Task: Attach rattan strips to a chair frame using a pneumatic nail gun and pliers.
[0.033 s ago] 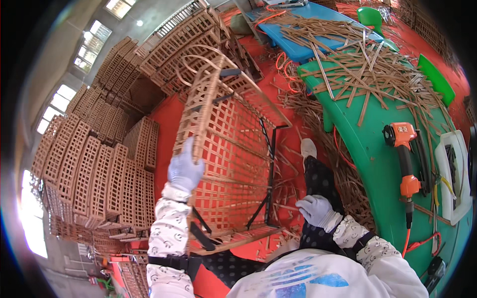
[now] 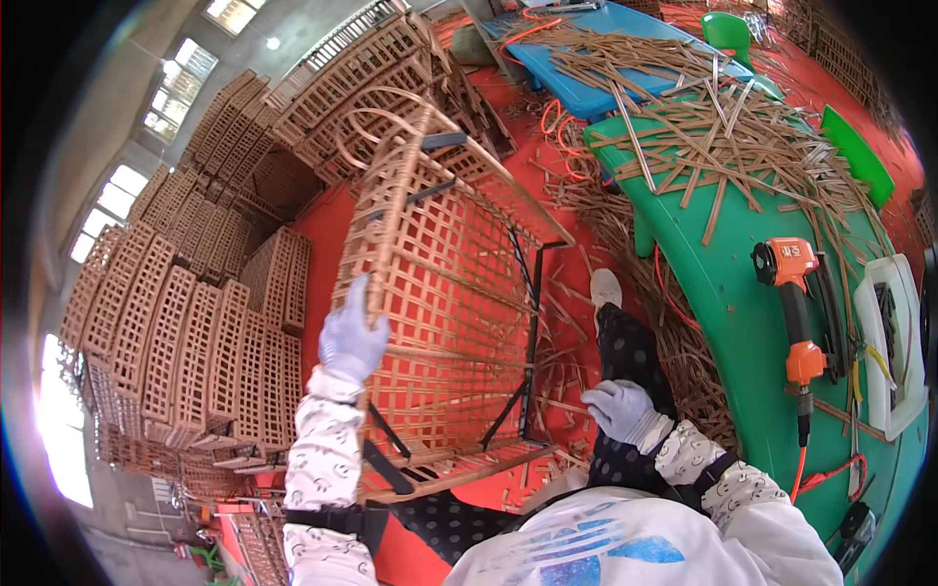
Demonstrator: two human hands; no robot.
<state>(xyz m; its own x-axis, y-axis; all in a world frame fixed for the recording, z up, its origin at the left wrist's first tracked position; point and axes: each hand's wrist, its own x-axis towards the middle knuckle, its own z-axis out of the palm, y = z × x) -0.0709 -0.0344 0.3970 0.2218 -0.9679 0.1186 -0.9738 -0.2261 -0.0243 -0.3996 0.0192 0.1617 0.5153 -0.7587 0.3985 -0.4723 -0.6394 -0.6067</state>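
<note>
A large rectangular basket [image 2: 459,293] of brown woven lattice stands tilted on its side in front of me. Black bars or straps run along its edges, and thin loops rise at its far end. My left hand [image 2: 354,337], in a pale glove, is closed around the basket's left rim. Over my dark dotted trouser leg rests my gloved right hand [image 2: 622,410], its fingers curled and nothing visible in them. It is apart from the basket.
Stacked lattice baskets [image 2: 186,342] fill the left side, with more behind. On the right, a green table [image 2: 694,264] carries loose brown strips [image 2: 723,146], an orange-black air nailer [image 2: 796,303] and a white tray [image 2: 909,391]. Beyond is a blue table [image 2: 567,78]. Strips litter the red floor.
My left hand has moved slightly left and toward me, and the basket's left side has shifted left with it. The right hand stays put.
</note>
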